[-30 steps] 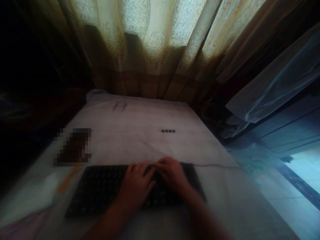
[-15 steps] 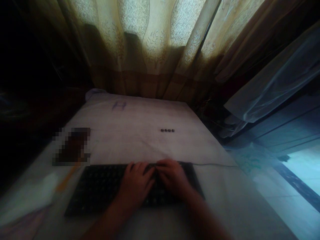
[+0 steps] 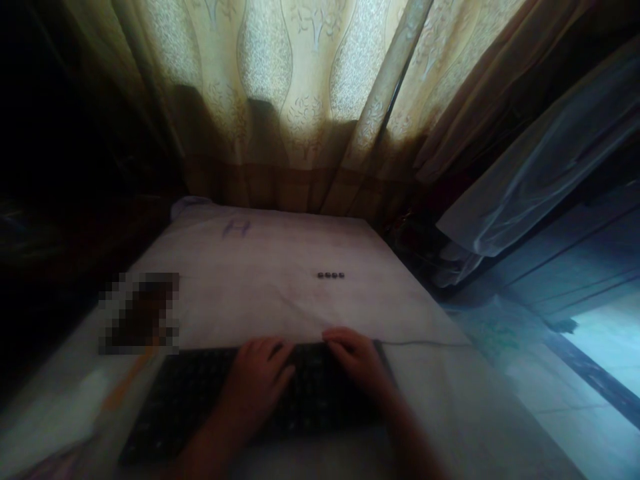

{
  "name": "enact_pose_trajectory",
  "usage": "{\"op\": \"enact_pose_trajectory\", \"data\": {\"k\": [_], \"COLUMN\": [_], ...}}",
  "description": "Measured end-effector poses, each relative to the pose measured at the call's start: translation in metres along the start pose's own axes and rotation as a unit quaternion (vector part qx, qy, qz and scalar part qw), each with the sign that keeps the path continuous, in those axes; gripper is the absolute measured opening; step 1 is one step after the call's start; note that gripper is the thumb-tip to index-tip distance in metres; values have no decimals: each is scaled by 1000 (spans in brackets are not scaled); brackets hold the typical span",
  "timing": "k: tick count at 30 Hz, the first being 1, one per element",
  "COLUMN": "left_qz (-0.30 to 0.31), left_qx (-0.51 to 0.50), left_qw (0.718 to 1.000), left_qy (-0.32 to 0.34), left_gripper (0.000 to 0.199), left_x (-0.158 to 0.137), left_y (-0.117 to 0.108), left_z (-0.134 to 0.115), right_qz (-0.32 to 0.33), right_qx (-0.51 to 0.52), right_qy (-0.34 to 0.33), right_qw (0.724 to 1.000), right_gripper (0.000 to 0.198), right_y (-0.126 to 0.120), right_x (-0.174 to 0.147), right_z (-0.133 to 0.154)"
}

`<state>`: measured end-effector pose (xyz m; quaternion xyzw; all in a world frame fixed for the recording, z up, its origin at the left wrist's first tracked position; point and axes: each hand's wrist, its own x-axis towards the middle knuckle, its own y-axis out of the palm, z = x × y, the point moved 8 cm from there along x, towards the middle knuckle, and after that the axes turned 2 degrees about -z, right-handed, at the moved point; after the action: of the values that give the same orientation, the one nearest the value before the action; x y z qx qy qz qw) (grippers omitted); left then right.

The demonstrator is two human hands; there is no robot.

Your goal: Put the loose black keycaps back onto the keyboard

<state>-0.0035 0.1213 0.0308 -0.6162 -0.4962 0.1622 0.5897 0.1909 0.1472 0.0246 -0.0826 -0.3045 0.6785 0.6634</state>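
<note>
A black computer keyboard lies on the cloth-covered table near its front. My left hand rests over the middle of the keyboard, fingers stretched toward its far edge and holding nothing. Over the keyboard's right part is my right hand, its fingers extended and slightly bent at the far edge, with nothing seen in it. A gap with bare keys separates the two hands. Whether any fingertip presses a key cannot be made out in the dim light.
Several small dark round pieces sit in a row beyond the keyboard. A blurred-out dark object and an orange stick-like item lie to the left. The keyboard cable runs right. Curtains hang behind the table.
My hands have moved apart, the left hand leftward and the right hand slightly right along the keyboard. The whole scene sits a little lower in view.
</note>
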Motion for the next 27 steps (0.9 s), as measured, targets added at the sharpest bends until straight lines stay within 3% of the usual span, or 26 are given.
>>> {"op": "enact_pose_trajectory", "data": {"k": [4, 7, 11, 16, 27], "left_qz": [55, 110, 126, 100, 100], "left_qx": [17, 1, -10, -11, -6], "left_qw": [996, 987, 984, 987, 987], "left_qy": [-71, -114, -128, -125, -126], "left_gripper": [27, 29, 30, 30, 30], "left_x": [-2, -2, 1, -1, -3], "left_y": [5, 7, 5, 5, 9], "left_z": [38, 52, 52, 52, 55], "right_qz": [19, 48, 58, 39, 29], "right_qx": [-52, -131, -250, -336, -444], "right_qy": [22, 53, 76, 77, 15], "right_qw": [998, 989, 964, 938, 895], "right_gripper": [24, 25, 26, 26, 35], "right_y": [-5, -8, -14, -15, 2], "right_x": [8, 21, 50, 92, 146], "right_z": [-12, -26, -44, -58, -52]}}
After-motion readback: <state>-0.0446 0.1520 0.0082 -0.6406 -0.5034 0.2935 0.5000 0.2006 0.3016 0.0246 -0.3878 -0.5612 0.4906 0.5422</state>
